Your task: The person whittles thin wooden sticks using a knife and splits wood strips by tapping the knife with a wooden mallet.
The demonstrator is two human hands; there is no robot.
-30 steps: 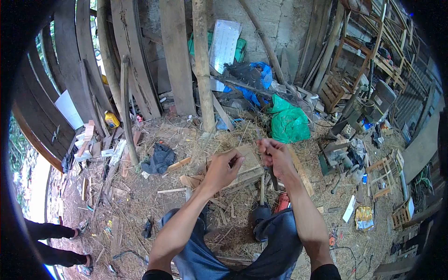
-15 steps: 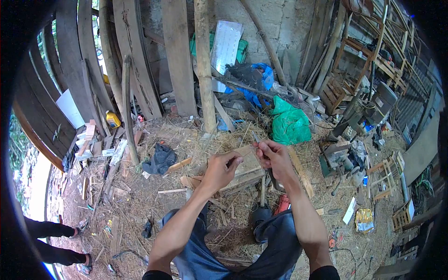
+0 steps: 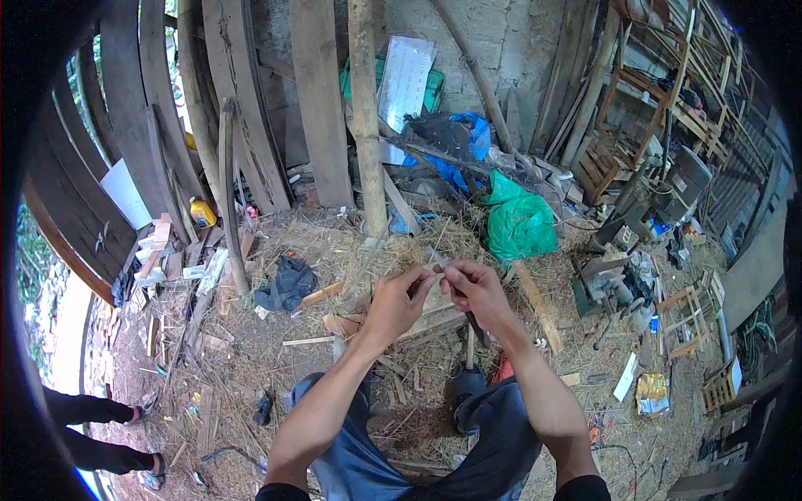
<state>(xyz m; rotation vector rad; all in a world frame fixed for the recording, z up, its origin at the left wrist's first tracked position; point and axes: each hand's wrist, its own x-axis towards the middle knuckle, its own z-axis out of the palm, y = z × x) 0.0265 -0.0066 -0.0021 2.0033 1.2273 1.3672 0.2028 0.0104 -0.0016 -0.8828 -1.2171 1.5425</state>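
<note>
A knife (image 3: pixel 438 257) is in my right hand (image 3: pixel 484 296), its narrow grey blade pointing up and left past the fingers. The dark handle end shows below the palm. My left hand (image 3: pixel 394 307) is closed in a pinch, its fingertips against or very near the blade and the right thumb. Whatever thin thing the left fingers pinch is too small to make out. Beneath both hands lies a wooden board (image 3: pixel 443 321) on the straw-covered ground, partly hidden by the hands.
Between my knees stands a dark tool head (image 3: pixel 468 386) with a wooden handle. A green plastic sack (image 3: pixel 522 221) lies ahead, and a black plastic bag (image 3: pixel 286 284) to the left. A wooden post (image 3: pixel 364 125) rises in front. Another person's legs (image 3: pixel 96 409) are at far left.
My right hand has moved left with the knife, bringing it up to the left fingertips. The blade now tilts more to the left. My left hand has barely moved.
</note>
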